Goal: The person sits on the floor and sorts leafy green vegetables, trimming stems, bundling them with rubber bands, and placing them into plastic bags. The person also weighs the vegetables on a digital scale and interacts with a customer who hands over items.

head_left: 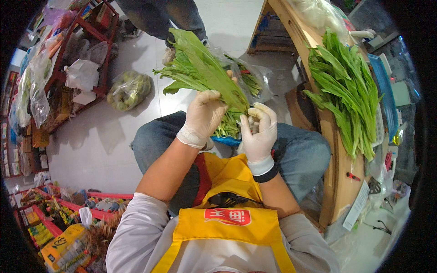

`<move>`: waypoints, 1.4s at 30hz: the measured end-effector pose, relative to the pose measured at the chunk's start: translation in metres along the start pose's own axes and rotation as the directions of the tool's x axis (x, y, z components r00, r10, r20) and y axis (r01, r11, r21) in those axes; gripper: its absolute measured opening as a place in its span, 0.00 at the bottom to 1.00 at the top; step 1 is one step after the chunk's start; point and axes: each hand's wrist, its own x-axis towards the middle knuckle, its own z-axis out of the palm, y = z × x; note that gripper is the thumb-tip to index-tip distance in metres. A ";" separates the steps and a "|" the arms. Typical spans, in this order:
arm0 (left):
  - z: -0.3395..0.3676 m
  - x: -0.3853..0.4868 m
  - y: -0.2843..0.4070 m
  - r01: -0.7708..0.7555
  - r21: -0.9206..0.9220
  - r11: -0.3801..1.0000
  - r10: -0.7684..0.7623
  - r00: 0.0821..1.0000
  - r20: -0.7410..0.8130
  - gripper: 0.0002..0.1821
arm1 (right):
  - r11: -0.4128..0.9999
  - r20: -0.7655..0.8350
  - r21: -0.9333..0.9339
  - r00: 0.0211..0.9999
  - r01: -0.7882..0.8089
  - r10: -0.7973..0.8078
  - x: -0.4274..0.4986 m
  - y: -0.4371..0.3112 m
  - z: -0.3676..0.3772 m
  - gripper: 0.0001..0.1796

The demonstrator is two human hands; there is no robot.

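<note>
My left hand (206, 112), in a white glove, grips a long, broad green leaf (218, 71) between thumb and fingers. At the leaf's lower end, the thumb and fingertips of my gloved right hand (260, 131) close on its tip; a black band circles that wrist. Beneath the leaf lies a bunch of leafy greens (186, 63), partly hidden by it. Cut-looking pale stems (228, 125) show between my knees, above a blue plastic edge (225, 140). Behind the leaf, a clear plastic bag (263, 76) holds thin green stalks.
A big pile of leafy greens (344, 92) lies on the wooden counter (331, 167) to my right, near a small red tool (353, 176). Left on the floor sits a bag of round green produce (129, 90), beside a red rack (109, 51). Another person's legs (164, 17) stand ahead.
</note>
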 end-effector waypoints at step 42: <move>-0.018 0.003 0.001 -0.075 0.003 0.997 0.075 0.988 -0.136 0.18 | 0.993 -0.036 -0.052 0.994 0.104 -0.105 0.008 0.003 0.011 0.14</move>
